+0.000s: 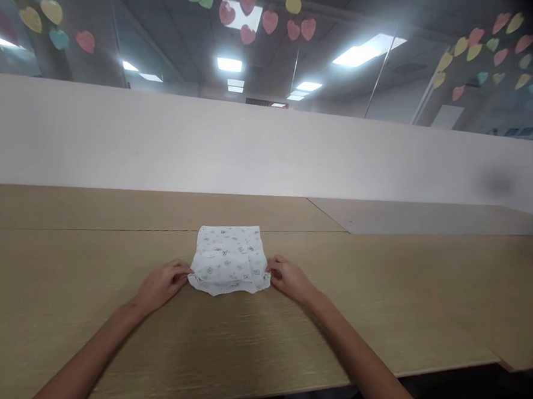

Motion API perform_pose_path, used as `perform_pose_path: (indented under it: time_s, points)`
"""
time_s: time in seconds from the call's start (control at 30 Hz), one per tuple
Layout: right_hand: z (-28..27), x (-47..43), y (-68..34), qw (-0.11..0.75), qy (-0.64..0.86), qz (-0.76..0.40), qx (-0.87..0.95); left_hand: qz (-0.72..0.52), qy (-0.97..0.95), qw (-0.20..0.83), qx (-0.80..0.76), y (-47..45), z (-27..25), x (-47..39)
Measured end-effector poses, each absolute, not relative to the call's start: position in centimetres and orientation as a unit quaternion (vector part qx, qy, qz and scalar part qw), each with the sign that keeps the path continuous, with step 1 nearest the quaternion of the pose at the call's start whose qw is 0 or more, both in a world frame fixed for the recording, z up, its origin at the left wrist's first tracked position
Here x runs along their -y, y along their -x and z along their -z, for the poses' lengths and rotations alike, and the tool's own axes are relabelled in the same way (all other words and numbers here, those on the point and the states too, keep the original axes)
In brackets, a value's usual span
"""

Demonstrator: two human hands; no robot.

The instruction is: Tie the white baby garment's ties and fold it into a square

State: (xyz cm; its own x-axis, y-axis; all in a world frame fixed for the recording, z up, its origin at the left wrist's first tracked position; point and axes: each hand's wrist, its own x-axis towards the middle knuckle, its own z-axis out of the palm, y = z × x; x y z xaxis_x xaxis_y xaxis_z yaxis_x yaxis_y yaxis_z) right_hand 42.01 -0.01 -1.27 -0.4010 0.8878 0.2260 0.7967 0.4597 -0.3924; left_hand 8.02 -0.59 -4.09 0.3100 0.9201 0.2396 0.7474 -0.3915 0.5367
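Note:
A folded white cloth point(229, 256) with a small printed pattern lies on the wooden table point(167, 350). Its near edge bulges and curls a little toward me. My left hand point(166, 284) pinches the cloth's left side near the front corner. On the opposite side, my right hand point(292, 277) has its fingers closed on the right front corner. The far part of the cloth lies flat. Whether it is a garment or a plain cloth I cannot tell.
Behind the table runs a low white wall point(155, 146) with glass above it, dotted with heart-shaped stickers point(248, 2). A seam crosses the tabletop just beyond the cloth. A grey panel point(407, 218) lies at the back right. The table's front edge is close to me.

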Motion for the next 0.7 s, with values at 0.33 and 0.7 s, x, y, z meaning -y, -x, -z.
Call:
perform_pose_path:
  time_s: [0.33,0.7]
  points:
    - [-4.2,2.5,-42.7,0.353,0.496,-0.339,0.717,-0.31,-0.739,0.245,-0.545,-7.7,-2.5,3.1]
    - [3.3,-7.1,-38.3,0.391,0.687,-0.273,0.549,-0.403,-0.624,0.248,-0.622,-8.2,5.5,-5.7]
